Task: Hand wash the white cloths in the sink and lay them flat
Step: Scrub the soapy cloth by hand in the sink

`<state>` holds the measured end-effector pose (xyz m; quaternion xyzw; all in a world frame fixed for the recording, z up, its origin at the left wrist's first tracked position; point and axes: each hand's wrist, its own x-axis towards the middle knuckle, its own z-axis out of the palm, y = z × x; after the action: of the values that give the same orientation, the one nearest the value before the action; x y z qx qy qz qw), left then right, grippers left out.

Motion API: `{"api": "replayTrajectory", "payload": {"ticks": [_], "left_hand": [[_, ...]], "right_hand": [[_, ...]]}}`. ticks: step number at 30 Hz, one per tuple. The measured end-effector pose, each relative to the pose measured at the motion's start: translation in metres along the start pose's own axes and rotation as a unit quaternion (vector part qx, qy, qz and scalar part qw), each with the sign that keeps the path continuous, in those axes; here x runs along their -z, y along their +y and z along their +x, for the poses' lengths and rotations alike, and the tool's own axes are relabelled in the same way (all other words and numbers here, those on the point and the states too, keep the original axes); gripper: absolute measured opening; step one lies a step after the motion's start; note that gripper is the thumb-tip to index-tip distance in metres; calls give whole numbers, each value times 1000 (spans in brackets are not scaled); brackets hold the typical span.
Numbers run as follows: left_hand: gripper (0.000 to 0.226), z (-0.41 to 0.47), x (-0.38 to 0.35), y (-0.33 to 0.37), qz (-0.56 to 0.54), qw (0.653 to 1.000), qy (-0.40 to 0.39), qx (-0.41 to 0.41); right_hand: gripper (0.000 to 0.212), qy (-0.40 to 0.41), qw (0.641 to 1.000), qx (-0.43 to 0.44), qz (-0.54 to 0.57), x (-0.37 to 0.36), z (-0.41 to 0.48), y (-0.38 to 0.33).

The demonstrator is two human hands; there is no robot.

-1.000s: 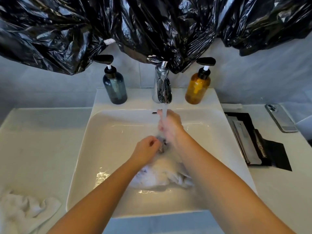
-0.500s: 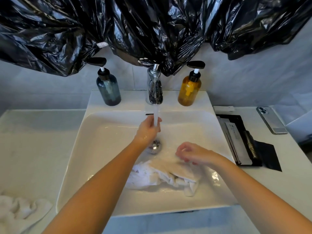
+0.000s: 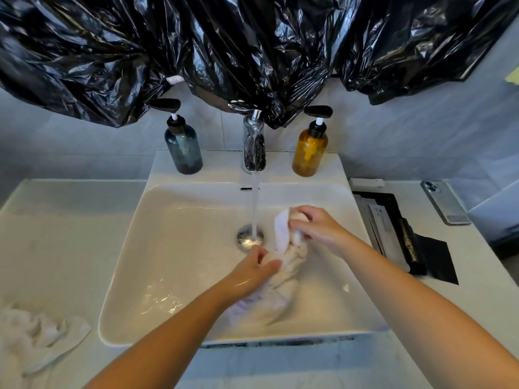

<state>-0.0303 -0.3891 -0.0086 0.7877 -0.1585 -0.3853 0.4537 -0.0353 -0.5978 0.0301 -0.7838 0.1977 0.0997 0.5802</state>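
**A:** What is the head camera showing?

**B:** A person is leaning over a white sink. Water is running from the chrome faucet onto the drain.

**A:** What are the hands doing?

**B:** The right hand is gripping the top end of a wet white cloth, with its fingers curled round it, just right of the stream. The left hand is clasping the cloth lower down. The rest of the cloth is trailing onto the basin floor.

**A:** Is anything lying nearby?

**B:** A second white cloth is lying crumpled on the countertop, left of the sink. A blue-grey pump bottle and an amber pump bottle are standing on either side of the faucet. A phone is lying at the far right. Black plastic sheeting is hanging above.
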Motion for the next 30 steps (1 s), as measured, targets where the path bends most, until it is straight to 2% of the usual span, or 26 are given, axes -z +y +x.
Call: {"api": "replayTrajectory", "payload": {"ticks": [3, 6, 8, 10, 12, 13, 15, 18, 20, 22, 24, 26, 28, 30], "left_hand": [[34, 10, 7, 16, -87, 996, 21, -6], [41, 27, 22, 37, -53, 990, 134, 8], [35, 39, 27, 40, -48, 981, 185, 23], [26, 44, 30, 33, -115, 969, 217, 25], [14, 41, 35, 27, -223, 947, 229, 9], [14, 40, 38, 26, -264, 938, 226, 3], [16, 42, 46, 25, -259, 936, 239, -6], [25, 46, 56, 21, -167, 934, 316, 8], [21, 43, 61, 17, -213, 920, 330, 9], [22, 41, 63, 13, -220, 924, 312, -12], [28, 41, 66, 13, -121, 947, 294, -40], [36, 44, 72, 14, -22, 962, 272, -24], [40, 45, 74, 17, -55, 976, 211, 16], [28, 35, 54, 29, -204, 968, 128, 71]], "right_hand": [[28, 14, 997, -3, 76, -5, 16, -17], [32, -13, 995, 4, 102, -15, 25, -29], [40, 7, 994, 7, 109, -22, 30, -28], [69, 6, 993, -8, 118, -26, 28, -20], [99, -42, 994, -50, 89, -31, 20, -6], [102, -68, 993, -64, 70, -36, 17, 3], [73, -76, 992, -83, 51, -44, 13, 15], [19, -39, 995, -82, 30, -32, 14, 13], [1, -18, 997, -77, 3, -12, 12, 6], [8, -28, 994, -68, -78, 5, 7, 4], [13, -49, 984, -59, -160, 13, -1, 2], [15, -36, 982, -44, -178, 18, 0, 4], [15, -19, 989, -35, -142, 15, 3, 3], [16, 5, 997, -42, -60, 1, 8, 0]]}}
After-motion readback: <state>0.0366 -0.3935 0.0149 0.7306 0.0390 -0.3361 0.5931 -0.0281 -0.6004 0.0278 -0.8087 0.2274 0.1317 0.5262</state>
